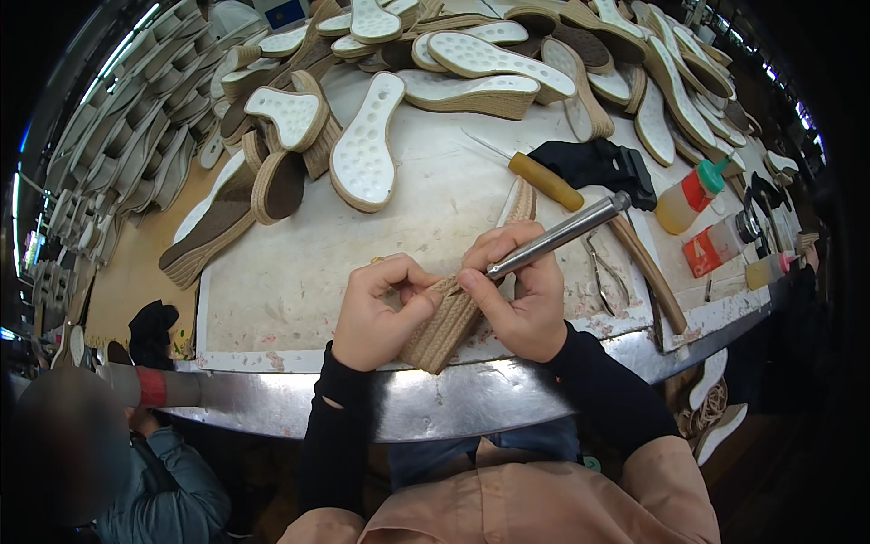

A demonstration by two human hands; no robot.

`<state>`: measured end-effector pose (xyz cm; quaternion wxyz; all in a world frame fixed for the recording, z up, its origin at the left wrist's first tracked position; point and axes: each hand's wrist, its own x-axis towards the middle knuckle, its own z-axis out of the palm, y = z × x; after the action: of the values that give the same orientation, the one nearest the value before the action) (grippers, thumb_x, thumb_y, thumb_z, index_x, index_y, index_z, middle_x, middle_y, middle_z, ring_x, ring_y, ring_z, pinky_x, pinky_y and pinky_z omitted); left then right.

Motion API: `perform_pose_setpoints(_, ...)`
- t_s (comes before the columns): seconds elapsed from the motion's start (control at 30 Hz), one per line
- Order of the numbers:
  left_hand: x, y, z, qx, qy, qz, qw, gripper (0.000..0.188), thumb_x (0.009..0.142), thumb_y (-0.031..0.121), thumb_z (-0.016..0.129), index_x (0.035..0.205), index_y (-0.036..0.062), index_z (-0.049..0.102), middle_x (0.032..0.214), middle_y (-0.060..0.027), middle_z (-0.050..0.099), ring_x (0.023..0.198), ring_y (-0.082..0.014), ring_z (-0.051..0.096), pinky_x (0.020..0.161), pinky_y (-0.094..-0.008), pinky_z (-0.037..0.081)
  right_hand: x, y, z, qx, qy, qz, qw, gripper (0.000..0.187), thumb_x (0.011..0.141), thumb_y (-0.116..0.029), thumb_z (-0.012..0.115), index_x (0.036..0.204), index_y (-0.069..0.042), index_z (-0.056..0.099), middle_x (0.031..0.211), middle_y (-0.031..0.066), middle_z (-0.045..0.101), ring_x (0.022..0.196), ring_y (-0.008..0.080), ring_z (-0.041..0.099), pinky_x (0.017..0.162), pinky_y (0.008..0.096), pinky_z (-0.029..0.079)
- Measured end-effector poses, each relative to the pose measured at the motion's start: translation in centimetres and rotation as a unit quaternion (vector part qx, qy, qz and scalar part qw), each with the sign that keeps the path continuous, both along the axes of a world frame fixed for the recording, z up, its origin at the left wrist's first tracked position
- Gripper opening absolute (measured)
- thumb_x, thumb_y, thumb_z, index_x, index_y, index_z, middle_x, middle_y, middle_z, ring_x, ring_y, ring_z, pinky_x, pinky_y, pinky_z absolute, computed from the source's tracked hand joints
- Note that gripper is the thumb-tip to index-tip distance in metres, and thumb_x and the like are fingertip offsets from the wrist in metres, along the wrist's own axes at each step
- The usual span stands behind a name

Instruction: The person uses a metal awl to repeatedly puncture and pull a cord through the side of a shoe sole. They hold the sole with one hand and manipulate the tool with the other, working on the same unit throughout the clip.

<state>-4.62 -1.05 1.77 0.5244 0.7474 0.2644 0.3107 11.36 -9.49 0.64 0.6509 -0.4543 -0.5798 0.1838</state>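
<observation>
A wedge shoe sole wrapped in tan braided rope (440, 334) stands at the near edge of the worktable, between my hands. My left hand (382, 313) is closed, its thumb and fingers pinching the braid at the upper edge of the wedge. In my right hand (518, 304) is a silver metal rod-shaped tool (566, 232), slanting up to the right. Its tip lies by the braid beside my left fingertips; the exact contact is hidden by my fingers. Right of my hand lie a pair of pliers (599, 272) and an awl with a yellow handle (546, 181).
Many wedge soles with white dimpled tops (366, 145) are heaped along the far side. At right are a black tape dispenser (625, 172), a wooden-handled tool (651, 272), a green-capped bottle (689, 195) and a red-labelled bottle (716, 249). A person (168, 485) sits at lower left.
</observation>
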Motion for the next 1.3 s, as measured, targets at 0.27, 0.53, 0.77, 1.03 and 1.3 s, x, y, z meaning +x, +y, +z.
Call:
perform_pose_setpoints(0.27, 0.0, 0.1, 0.0, 0.006, 0.000, -0.014, 1.000, 0.016, 0.068, 0.009, 0.068, 0.077, -0.0031, 0.064, 0.066, -0.0028, 0.056, 0.063, -0.0090, 0.047, 0.061, -0.0235, 0.040, 0.5, 0.0, -0.2, -0.005, -0.102, -0.040, 0.994, 0.032, 0.080, 0.006, 0.063, 0.099, -0.006, 0.041, 0.087, 0.0064, 0.057, 0.079, 0.0110, 0.050, 0.070, 0.0240, 0.041)
perform_pose_setpoints(0.53, 0.3, -0.2, 0.5, 0.027, 0.020, 0.006, 0.999, 0.014, 0.068, 0.009, 0.069, 0.073, -0.0026, 0.062, 0.063, -0.0024, 0.055, 0.061, -0.0089, 0.047, 0.059, -0.0234, 0.040, -0.4, -0.1, -0.4, -0.044, -0.031, -0.045, 0.998, 0.034, 0.080, 0.007, 0.064, 0.102, -0.004, 0.041, 0.089, 0.0060, 0.055, 0.079, 0.0091, 0.055, 0.069, 0.0219, 0.044)
perform_pose_setpoints(0.77, 0.2, -0.1, 0.6, -0.023, 0.020, 0.007, 1.000, 0.011, 0.071, 0.007, 0.067, 0.072, -0.0033, 0.061, 0.066, -0.0040, 0.058, 0.064, -0.0085, 0.051, 0.061, -0.0232, 0.041, -0.8, 0.2, -0.2, -0.044, -0.034, -0.092, 0.994, 0.031, 0.083, 0.006, 0.062, 0.103, -0.003, 0.040, 0.087, 0.0062, 0.055, 0.078, 0.0092, 0.054, 0.070, 0.0222, 0.043)
perform_pose_setpoints(1.03, 0.0, -0.1, 0.1, -0.038, -0.009, -0.006, 0.999, 0.011, 0.075, 0.007, 0.065, 0.077, -0.0033, 0.062, 0.068, -0.0048, 0.060, 0.064, -0.0088, 0.052, 0.063, -0.0234, 0.043, 0.2, -0.1, -0.5, -0.044, -0.051, -0.036, 0.997, 0.031, 0.084, 0.005, 0.060, 0.102, -0.005, 0.038, 0.087, 0.0059, 0.056, 0.077, 0.0091, 0.052, 0.070, 0.0226, 0.042)
perform_pose_setpoints(1.3, -0.1, -0.4, 0.1, 0.009, 0.006, -0.006, 1.000, 0.016, 0.071, 0.010, 0.069, 0.074, -0.0028, 0.061, 0.065, -0.0017, 0.056, 0.061, -0.0073, 0.047, 0.059, -0.0223, 0.040, -0.1, -0.4, -0.5, -0.051, -0.052, -0.043, 0.996, 0.034, 0.082, 0.004, 0.063, 0.104, -0.004, 0.039, 0.086, 0.0053, 0.056, 0.075, 0.0076, 0.052, 0.066, 0.0208, 0.042)
